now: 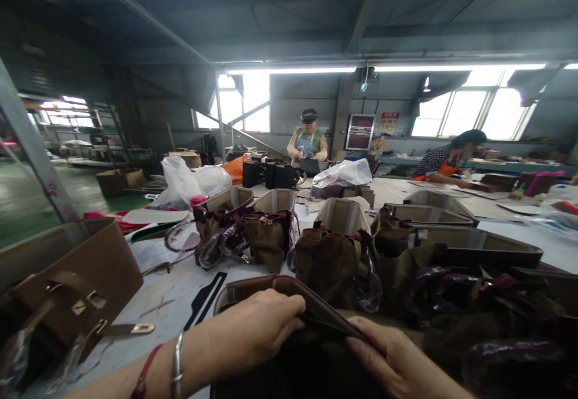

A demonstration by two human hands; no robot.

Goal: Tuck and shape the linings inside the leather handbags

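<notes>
A dark handbag (311, 366) with an open top is right in front of me, its inside in deep shadow. My left hand (257, 327), with a silver bangle and a red band at the wrist, is closed over its upper rim; the fingertips are partly hidden. On the right part of the same rim, my right hand (388, 348) pinches the edge between thumb and fingers. Just beyond stands an olive-brown handbag (325, 260) with plastic-wrapped handles. A flat black piece with a slot (205, 300) lies on the table left of the held bag.
Several more open handbags (271, 236) crowd the worktable (153, 303). A brown handbag (90, 278) with metal clasps stands at the left. Farther back are black bags (271, 175) and clear plastic (345, 173). One person (308, 140) stands across the table; another person (445, 158) leans over at the right.
</notes>
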